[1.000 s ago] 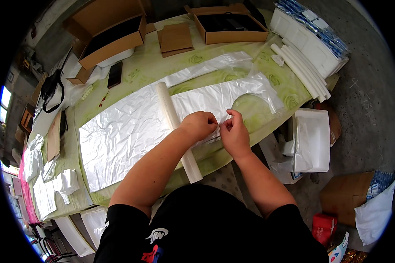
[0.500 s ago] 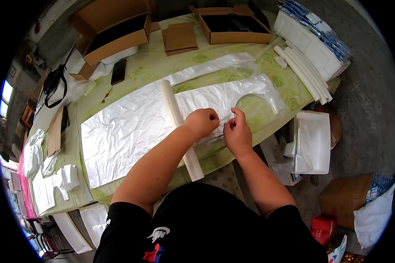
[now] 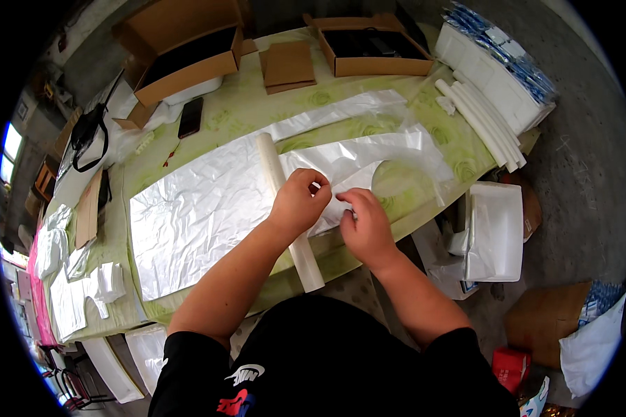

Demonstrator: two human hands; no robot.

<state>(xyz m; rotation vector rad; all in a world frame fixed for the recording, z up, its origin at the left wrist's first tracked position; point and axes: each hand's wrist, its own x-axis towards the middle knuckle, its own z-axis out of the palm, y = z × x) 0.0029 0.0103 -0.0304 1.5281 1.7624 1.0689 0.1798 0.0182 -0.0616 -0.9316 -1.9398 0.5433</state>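
A large white plastic bag [image 3: 195,215] lies wrinkled and flat on the table, with strap-like ends and a round cut-out at the right. Across its middle rests a pale tube [image 3: 271,163], whose near end juts past the table edge. My left hand [image 3: 300,203] is closed just right of the tube, fingertips pinching the bag's film. Close beside it, my right hand [image 3: 365,226] is bent in a pinch at the near edge of the same film. The exact fold between the fingertips is partly hidden by my hands.
Open cardboard boxes [image 3: 188,66] stand along the far side, near a dark phone [image 3: 190,117]. Several white tubes [image 3: 483,121] lie by a white foam box [image 3: 490,73] at far right. A white bin [image 3: 497,233] stands below the right edge. Smaller white bags [image 3: 83,295] lie at left.
Both hands have moved slightly left, toward the tube. The bag's right part is drawn left and bunched near the cut-out, and its near strap has shifted. The tube has hardly moved.
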